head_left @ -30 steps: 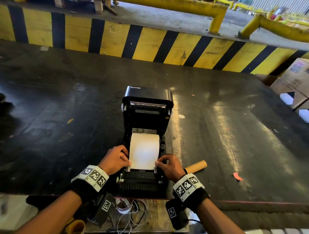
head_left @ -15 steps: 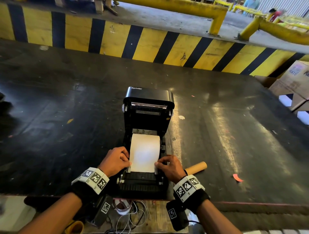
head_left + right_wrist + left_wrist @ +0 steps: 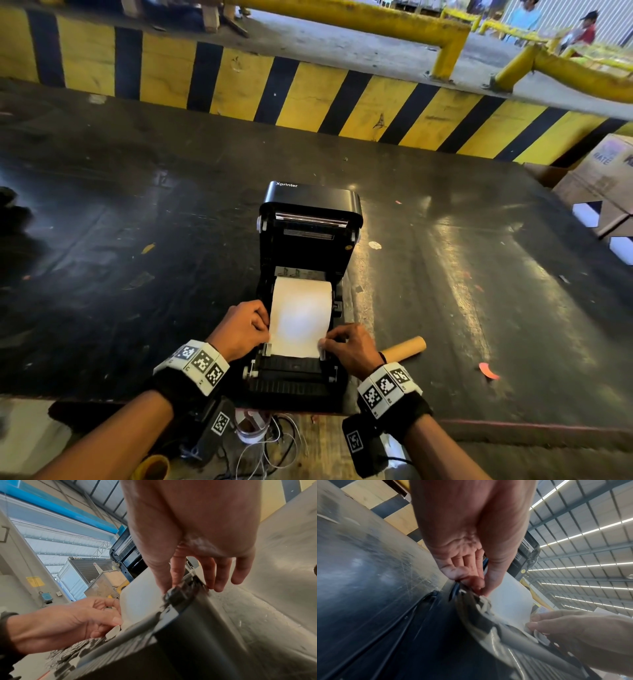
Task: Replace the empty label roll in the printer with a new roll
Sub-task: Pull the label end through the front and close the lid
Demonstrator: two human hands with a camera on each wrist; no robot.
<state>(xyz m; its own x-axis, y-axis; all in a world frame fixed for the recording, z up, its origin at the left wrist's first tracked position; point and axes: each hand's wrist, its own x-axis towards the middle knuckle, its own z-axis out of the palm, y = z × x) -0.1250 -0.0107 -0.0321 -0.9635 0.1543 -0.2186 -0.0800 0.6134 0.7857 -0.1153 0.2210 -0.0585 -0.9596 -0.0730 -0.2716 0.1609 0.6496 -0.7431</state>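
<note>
A black Xprinter label printer (image 3: 310,212) stands at the table's near edge with its lid tilted up and back. A white label roll sits in its bay, and a strip of white label paper (image 3: 299,317) runs forward over the front roller. My left hand (image 3: 245,329) pinches the paper's left edge, thumb against fingers (image 3: 481,586). At the right edge my right hand (image 3: 346,342) pinches the paper beside the guide (image 3: 173,586). The empty brown cardboard core (image 3: 406,349) lies on the table just right of the printer, behind my right wrist.
The black table (image 3: 137,257) ends at a yellow-and-black striped barrier (image 3: 308,99). Cardboard boxes (image 3: 603,181) stand at the far right. An orange scrap (image 3: 488,371) lies right of the core. Cables and a tape roll (image 3: 253,431) sit below the near edge.
Both hands keep their hold at the paper's two edges; the paper strip and printer look the same. Only the head view has shifted slightly.
</note>
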